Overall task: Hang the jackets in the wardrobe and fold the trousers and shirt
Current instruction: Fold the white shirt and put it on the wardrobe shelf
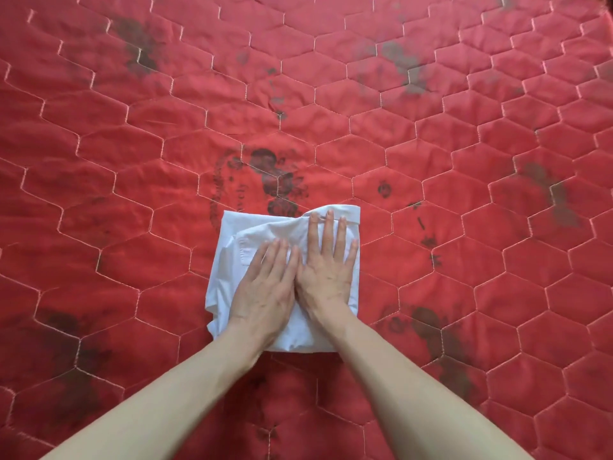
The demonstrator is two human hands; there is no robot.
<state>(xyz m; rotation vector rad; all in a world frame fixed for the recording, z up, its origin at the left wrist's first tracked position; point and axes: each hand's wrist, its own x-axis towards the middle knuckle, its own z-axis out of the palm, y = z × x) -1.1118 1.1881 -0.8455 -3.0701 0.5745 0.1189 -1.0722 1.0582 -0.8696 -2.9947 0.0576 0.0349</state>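
The white shirt (265, 234) lies on the red quilted mattress (431, 144), folded to a compact square. Left hand (265, 290) and right hand (326, 263) press flat on it, fingers straight. Shirt folding appears nearly complete; jackets and trousers are not in view.

Red quilted mattress cover (431, 134), hexagon stitching, dark faded print patches

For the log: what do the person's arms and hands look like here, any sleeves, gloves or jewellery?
Both forearms are bare up to the frame's edge, with no sleeves in view. The left hand and right hand wear no gloves, and no rings, watch or bracelets show. The fingernails look short and unpainted.
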